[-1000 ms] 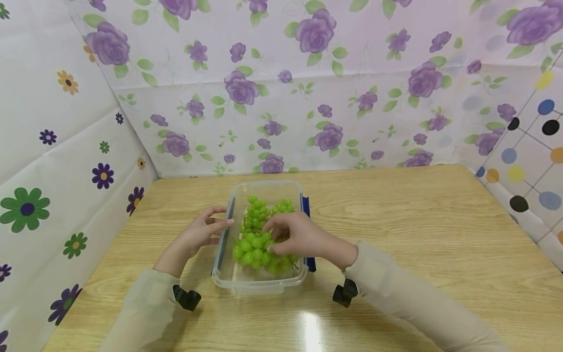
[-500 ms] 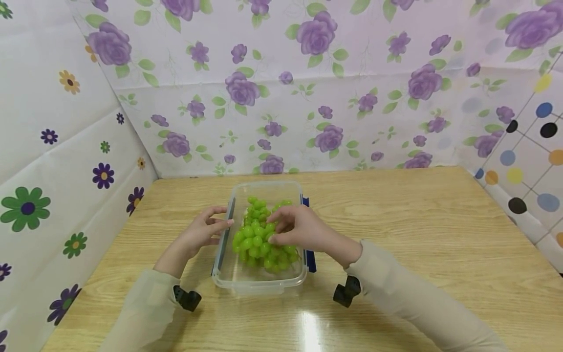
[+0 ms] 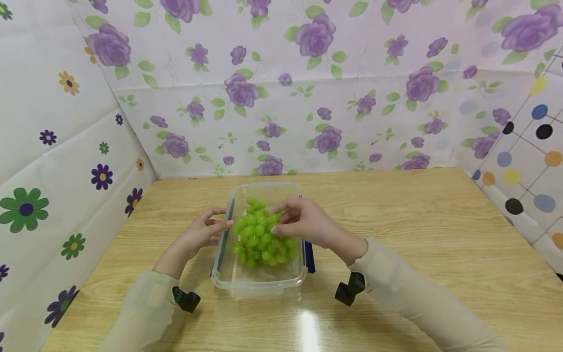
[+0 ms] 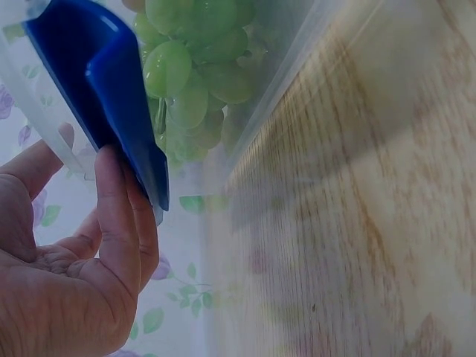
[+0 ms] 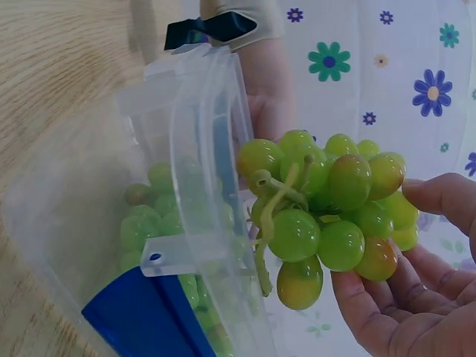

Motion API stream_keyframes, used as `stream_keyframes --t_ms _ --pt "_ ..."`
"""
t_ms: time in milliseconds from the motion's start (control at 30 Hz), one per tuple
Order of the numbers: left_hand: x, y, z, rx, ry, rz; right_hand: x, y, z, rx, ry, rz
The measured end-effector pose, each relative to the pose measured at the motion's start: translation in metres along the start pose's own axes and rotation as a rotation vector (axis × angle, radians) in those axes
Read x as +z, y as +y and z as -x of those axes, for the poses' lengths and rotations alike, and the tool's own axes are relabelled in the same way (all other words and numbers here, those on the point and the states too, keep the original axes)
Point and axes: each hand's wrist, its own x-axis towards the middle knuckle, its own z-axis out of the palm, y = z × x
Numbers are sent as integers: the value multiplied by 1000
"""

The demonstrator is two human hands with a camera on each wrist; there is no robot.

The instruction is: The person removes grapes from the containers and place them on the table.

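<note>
Broadly, a purple-flowered backdrop fills the upper half of the head view, and a wooden table spans the lower half. Left of centre on it stands a clear plastic container, open at the top. From the lower right, the right hand reaches over it, thumb and fingertips gripping a bunch of green grapes raised above the rim; in the right wrist view, this bunch sits right of centre. The left hand pinches the container's left edge between thumb and fingers. More green grapes lie inside, below the bunch. Against the left fingers, at upper left of the left wrist view, hangs a blue latch.
</note>
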Motion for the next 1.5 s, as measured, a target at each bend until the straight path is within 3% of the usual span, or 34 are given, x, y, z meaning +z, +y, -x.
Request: stream_keyframes --t_ms 833,1100,1500 --pt "0 2 3 -3 0 2 -21 4 2 86 113 -192" --pt "1 1 2 2 -2 3 -33 6 6 84 145 -194" --pt "1 -1 2 3 -2 8 -50 17 10 148 217 -201"
